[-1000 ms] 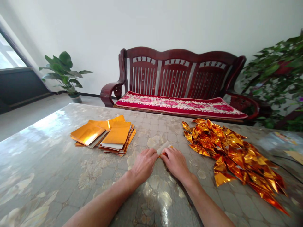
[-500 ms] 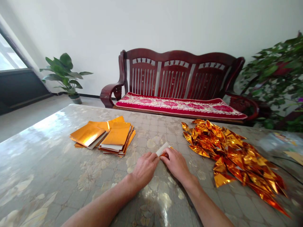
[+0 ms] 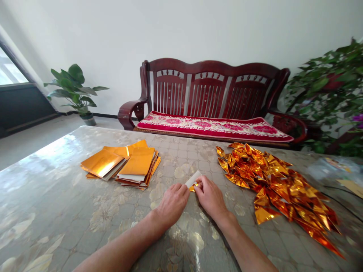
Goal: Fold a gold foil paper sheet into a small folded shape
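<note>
My left hand point(image 3: 171, 203) and my right hand point(image 3: 210, 197) meet at the middle of the table, fingertips pinching one small sheet of gold foil paper point(image 3: 193, 179). Its white underside shows, and a bit of gold peeks out between my fingers. The sheet lies low against the tabletop and is partly folded. A stack of flat gold foil sheets point(image 3: 121, 163) lies to the left of my hands. A heap of folded gold foil pieces point(image 3: 279, 185) lies to the right.
The table point(image 3: 56, 196) has a glossy patterned cover. Behind it stands a dark red wooden bench point(image 3: 211, 94) with a red cushion. A potted plant point(image 3: 74, 90) stands at the far left wall, leafy plants point(image 3: 331, 90) at the right. Papers point(image 3: 344, 177) lie at the table's right edge.
My hands and the small sheet have stayed in nearly the same place, fingers shifting slightly on the paper. The view has drifted a little.
</note>
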`<action>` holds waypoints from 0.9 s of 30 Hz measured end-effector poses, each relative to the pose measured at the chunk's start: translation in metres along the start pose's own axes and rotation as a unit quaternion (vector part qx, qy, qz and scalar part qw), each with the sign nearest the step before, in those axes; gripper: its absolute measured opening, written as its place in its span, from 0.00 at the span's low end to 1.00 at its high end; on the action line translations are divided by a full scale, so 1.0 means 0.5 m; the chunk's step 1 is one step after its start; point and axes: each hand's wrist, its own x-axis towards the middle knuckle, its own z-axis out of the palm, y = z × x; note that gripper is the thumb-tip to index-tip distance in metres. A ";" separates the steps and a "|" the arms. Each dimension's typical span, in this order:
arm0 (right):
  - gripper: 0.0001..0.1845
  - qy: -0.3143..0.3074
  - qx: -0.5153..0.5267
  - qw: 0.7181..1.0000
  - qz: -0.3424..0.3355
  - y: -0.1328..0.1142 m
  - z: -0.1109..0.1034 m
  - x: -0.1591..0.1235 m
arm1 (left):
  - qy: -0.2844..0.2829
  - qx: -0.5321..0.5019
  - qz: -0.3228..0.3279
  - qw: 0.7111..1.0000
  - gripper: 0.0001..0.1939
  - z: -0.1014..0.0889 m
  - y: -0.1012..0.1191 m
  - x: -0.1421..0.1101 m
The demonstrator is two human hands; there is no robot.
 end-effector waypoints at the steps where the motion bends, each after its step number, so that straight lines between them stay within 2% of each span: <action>1: 0.04 -0.001 0.001 1.000 0.004 0.000 0.000 0.000 | 0.001 0.003 0.000 1.000 0.06 0.001 0.000 0.000; 9: 0.03 -0.009 -0.007 1.000 0.008 -0.001 -0.001 0.002 | 0.005 0.036 0.006 0.999 0.04 -0.002 0.003 0.001; 18: 0.05 -0.033 -0.082 0.996 0.024 -0.010 -0.009 0.002 | -0.007 0.049 0.010 0.999 0.05 -0.004 0.007 0.002; 27: 0.06 -0.017 -0.125 0.991 0.040 0.000 -0.005 0.011 | -0.008 0.055 0.022 0.998 0.06 -0.009 0.012 0.006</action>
